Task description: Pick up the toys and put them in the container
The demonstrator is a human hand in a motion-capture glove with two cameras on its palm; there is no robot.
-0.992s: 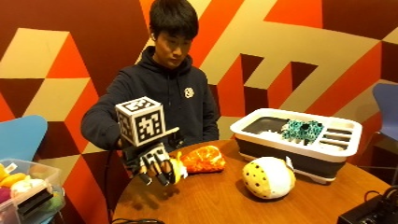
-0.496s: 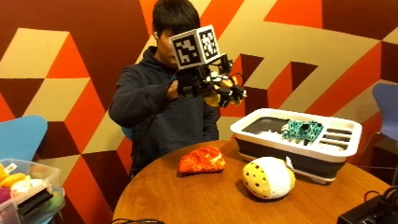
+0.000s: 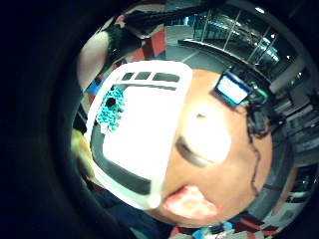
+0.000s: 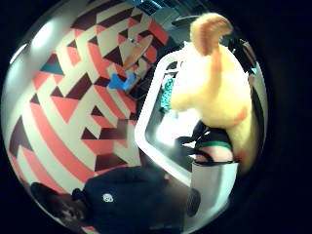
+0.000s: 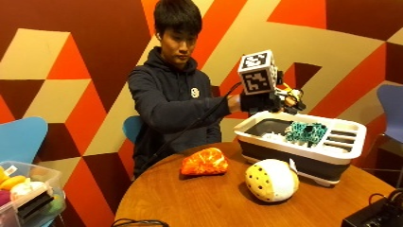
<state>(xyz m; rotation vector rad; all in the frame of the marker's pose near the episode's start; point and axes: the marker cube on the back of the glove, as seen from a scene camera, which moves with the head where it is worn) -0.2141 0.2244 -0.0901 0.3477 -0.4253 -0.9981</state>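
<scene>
My gloved right hand [image 5: 263, 102] grips a yellow and orange plush toy [image 5: 290, 97] in the air, just above the back left corner of the white and dark grey container [image 5: 343, 152]. The plush toy [image 4: 214, 92] fills much of the thumb side palm view, with the container's rim [image 4: 146, 127] below it. A teal toy [image 5: 305, 132] lies inside the container [image 3: 164, 164], also shown as the teal toy [image 3: 110, 107]. On the round wooden table lie an orange toy [image 5: 205, 162] and a round cream spotted toy [image 5: 271, 179], both outside the container.
A clear bin [image 5: 30, 185] holding several toys stands at the far left beside a blue chair [image 5: 22, 137]. A black device [image 5: 372, 215] sits at the table's front right edge, with a cable [image 5: 133, 222] at the front edge.
The hand lifted the yellow plush toy from the table beside the orange toy, raised it high, then carried it right and down to above the container's corner.
</scene>
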